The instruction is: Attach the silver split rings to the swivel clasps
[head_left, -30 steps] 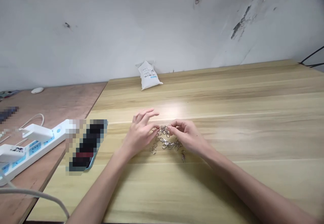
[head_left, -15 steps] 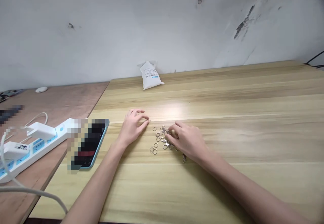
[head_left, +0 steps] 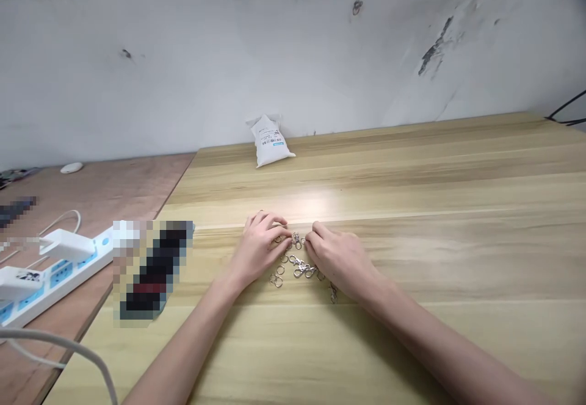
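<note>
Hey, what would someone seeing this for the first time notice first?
Probably the left hand and right hand, close together around metal rings and swivel clasps on the wood-grain table. Beyond them, a white labelled packet sits near the wall. At far left, a white power strip with blue sockets lies on a reddish-brown surface.

Wooden table (head_left: 439,210): rings (head_left: 276,280), clasps (head_left: 302,269), packet (head_left: 271,143), phone (head_left: 153,271)

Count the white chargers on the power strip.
2: one white charger farther along the power strip; the other white charger is nearer the camera, cut by the picture's left edge. More may be outside the frame.
</note>
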Tool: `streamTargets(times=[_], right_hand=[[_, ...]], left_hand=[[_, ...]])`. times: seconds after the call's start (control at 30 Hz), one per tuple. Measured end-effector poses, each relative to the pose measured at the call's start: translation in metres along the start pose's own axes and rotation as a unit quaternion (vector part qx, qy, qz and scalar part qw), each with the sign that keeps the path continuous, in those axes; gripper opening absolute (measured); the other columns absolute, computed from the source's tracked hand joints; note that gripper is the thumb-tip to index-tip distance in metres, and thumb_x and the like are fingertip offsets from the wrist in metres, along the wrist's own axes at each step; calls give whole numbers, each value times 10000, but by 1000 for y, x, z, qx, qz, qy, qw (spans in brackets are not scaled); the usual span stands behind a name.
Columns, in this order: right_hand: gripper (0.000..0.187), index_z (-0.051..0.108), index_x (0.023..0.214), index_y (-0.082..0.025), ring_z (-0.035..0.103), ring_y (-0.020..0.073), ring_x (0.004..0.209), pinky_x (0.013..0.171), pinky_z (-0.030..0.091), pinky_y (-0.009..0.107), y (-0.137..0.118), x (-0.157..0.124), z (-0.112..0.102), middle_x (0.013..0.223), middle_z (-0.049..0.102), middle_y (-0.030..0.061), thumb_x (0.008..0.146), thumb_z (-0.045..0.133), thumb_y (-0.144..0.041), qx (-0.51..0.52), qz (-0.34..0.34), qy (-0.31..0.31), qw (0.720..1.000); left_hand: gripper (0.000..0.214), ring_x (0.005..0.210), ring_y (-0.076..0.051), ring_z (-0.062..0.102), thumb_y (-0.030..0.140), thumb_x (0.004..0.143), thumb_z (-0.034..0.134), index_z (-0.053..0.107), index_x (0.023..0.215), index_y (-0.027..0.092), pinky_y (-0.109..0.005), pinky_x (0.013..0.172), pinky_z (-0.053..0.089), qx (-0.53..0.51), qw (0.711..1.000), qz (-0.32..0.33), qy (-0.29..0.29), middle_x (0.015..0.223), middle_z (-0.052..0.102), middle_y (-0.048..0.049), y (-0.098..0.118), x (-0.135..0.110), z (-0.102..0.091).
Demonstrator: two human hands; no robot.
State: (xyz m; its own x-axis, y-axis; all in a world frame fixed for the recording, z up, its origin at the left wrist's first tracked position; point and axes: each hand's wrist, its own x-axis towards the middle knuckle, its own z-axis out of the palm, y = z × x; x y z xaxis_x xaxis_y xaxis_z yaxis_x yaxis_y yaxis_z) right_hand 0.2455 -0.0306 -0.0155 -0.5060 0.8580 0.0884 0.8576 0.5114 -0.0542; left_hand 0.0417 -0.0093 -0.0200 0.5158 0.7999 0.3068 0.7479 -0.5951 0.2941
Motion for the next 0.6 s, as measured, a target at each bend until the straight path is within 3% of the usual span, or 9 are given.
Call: streamTargets(times=[0.17,0.3,0.47,0.6], right_hand=[[206,626,890,-153,560,143,664,475,169,290,0,2,0,888,616,64,921,447,-57,0,-4,-13,1000],[250,664,886,-170,549,119,618,489,169,278,4,1,-2,879,628,51,982,434,-186,37,12,12,999],[265,706,961,-201,553,106,613,518,239,244,9,-2,-5,888,648,35,987,459,-293,152,1,64,986],[175,707,920,-209,537,100,619,555,303,224,4,-3,-2,831,639,15,933,543,-266,281,-8,83,956]], left_hand=[[81,1038,-223,555,205,883,614,684,846,225,-405,914,404,-24,1000,-18,6,1062,673,-37,3,1,-3],[79,1015,-225,566,171,842,626,657,784,215,-418,908,399,-42,998,-27,24,1024,702,-31,5,1,-5],[105,970,-215,598,134,812,630,603,741,206,-428,911,432,-117,991,-43,58,988,728,-25,8,1,-6],[96,972,-199,614,132,829,621,619,769,207,-418,958,438,-160,985,-2,62,994,719,-33,14,1,-7]])
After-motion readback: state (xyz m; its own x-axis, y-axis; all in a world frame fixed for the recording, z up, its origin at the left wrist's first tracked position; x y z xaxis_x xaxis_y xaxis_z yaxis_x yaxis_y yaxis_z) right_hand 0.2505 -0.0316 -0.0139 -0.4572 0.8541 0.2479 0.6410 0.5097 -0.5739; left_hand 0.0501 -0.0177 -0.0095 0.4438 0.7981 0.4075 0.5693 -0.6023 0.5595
